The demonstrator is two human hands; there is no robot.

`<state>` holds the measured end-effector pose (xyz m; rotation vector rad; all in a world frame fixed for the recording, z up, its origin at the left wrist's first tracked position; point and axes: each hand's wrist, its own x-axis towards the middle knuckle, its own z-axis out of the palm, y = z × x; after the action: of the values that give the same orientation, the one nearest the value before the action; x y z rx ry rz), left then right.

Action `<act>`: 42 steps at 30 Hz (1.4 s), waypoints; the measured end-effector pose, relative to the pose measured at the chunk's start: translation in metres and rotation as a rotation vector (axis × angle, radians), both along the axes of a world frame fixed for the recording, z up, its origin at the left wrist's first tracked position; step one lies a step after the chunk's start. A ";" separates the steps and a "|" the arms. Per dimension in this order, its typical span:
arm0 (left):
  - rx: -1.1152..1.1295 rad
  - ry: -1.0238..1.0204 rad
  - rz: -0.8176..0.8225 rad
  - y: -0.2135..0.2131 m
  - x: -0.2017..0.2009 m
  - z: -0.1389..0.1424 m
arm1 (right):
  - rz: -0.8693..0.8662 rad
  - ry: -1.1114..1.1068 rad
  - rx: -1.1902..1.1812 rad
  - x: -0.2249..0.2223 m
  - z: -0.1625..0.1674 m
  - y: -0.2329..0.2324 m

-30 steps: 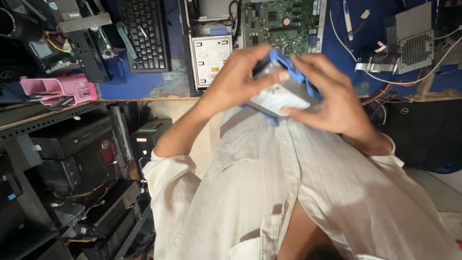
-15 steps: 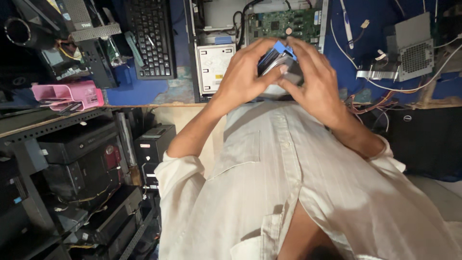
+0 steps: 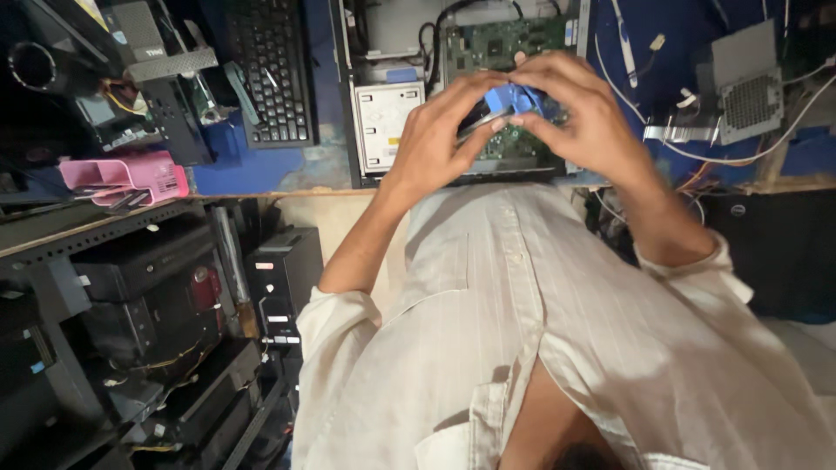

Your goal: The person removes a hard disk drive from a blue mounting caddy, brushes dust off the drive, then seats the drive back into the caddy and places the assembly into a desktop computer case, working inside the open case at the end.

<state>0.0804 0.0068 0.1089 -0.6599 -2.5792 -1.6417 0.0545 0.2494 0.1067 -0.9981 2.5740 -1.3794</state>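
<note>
Above the open computer case (image 3: 383,165) on the blue bench top (image 3: 261,170), both hands meet around a small drive in a blue plastic bracket (image 3: 514,103). From where I stand only a little of it shows between the fingers: a bright blue frame along the top and right side, and below it a slim grey metal edge that catches the light, tilted down toward the left. The rest is hidden behind the knuckles.

The left hand (image 3: 435,130) grasps it from the left, fingers curled over the top and the thumb pressed against the lower metal edge. The right hand (image 3: 588,117) grasps it from the other side, fingers arched over the blue frame and the thumb tucked under. Both grips look firm, and the piece is held clear of the green circuit board (image 3: 501,43) that lies inside the case just behind it.

Left of the case sits a black keyboard (image 3: 274,74), and further left a pink tray (image 3: 122,174) rests at the bench's edge. To the right, a grey metal box with a perforated grille (image 3: 747,87) lies among loose cables. Dark computer cases (image 3: 148,287) are stacked on shelves under the bench.
</note>
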 end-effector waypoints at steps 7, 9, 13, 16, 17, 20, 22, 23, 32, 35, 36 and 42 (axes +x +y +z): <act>0.023 0.040 -0.027 0.008 0.007 0.026 | -0.036 0.018 -0.068 0.012 0.025 -0.005; 0.044 0.052 -0.034 0.010 0.008 0.031 | -0.008 0.073 -0.058 0.013 0.032 -0.004; -0.019 0.153 -0.037 0.012 0.014 0.033 | -0.064 0.104 -0.108 0.022 0.040 0.000; -0.039 0.167 -0.014 0.016 0.017 0.030 | -0.114 0.141 -0.105 0.028 0.038 -0.005; -0.027 0.168 0.018 0.018 0.017 0.028 | -0.128 0.161 -0.097 0.027 0.036 -0.009; 0.005 0.114 0.121 0.021 0.015 0.025 | -0.106 0.157 -0.095 0.019 0.030 -0.018; 0.008 0.145 0.129 0.019 0.012 0.025 | -0.078 0.142 -0.140 0.013 0.030 -0.017; 0.003 0.193 0.102 0.017 0.011 0.025 | -0.067 0.128 -0.179 0.010 0.032 -0.014; 0.094 0.373 -0.114 -0.002 0.008 0.028 | 0.148 0.221 -0.203 0.014 0.067 0.008; 0.136 0.341 -0.172 -0.001 0.007 0.028 | 0.143 0.018 -0.223 0.016 0.077 0.012; 0.148 0.327 -0.189 -0.001 0.007 0.029 | 0.134 -0.069 -0.232 0.016 0.079 0.012; 0.001 0.410 -0.250 -0.005 0.010 0.042 | 0.290 -0.309 -0.229 -0.002 0.080 0.017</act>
<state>0.0906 0.0020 0.1510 -1.2158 -2.2732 -1.3774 0.0529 0.2667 0.1869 -1.0403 1.9989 -1.6205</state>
